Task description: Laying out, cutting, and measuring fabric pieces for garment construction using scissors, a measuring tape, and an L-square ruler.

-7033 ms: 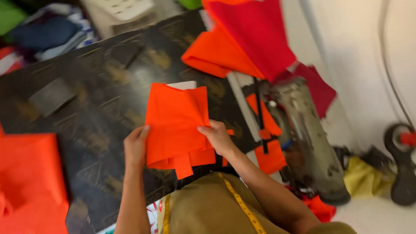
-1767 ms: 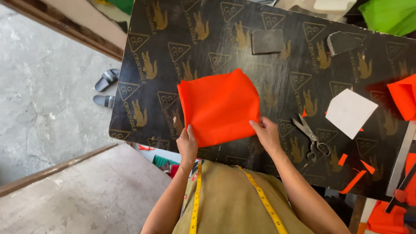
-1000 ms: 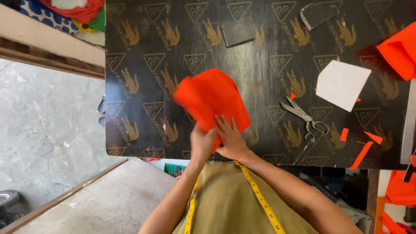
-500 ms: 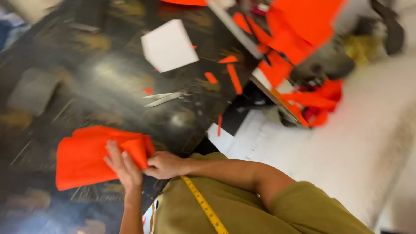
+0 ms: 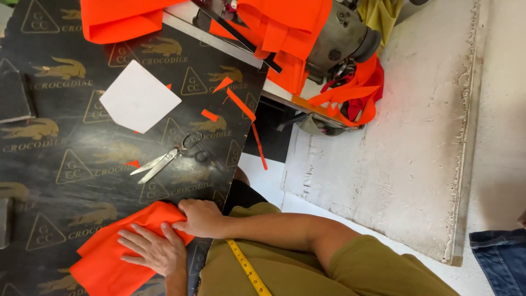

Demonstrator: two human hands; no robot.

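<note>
A folded piece of orange fabric [image 5: 112, 252] lies at the near edge of the black printed table [image 5: 71, 164]. My left hand [image 5: 153, 249] rests flat on it with the fingers spread. My right hand [image 5: 200, 216] sits at the fabric's upper right corner, its fingers curled over the edge. A yellow measuring tape [image 5: 246, 268] hangs over my olive shirt.
Steel scissors [image 5: 170, 159] lie just beyond my hands, with a white paper square [image 5: 139, 103] farther off. Orange scraps [image 5: 241, 104] dot the table's right edge. A sewing machine [image 5: 339, 33] draped in orange cloth stands at the top. More orange fabric [image 5: 120, 19] lies top left.
The view has swung around. The orange fabric has come from the middle of the table to its near edge, folded smaller, and both hands have stayed on it.
</note>
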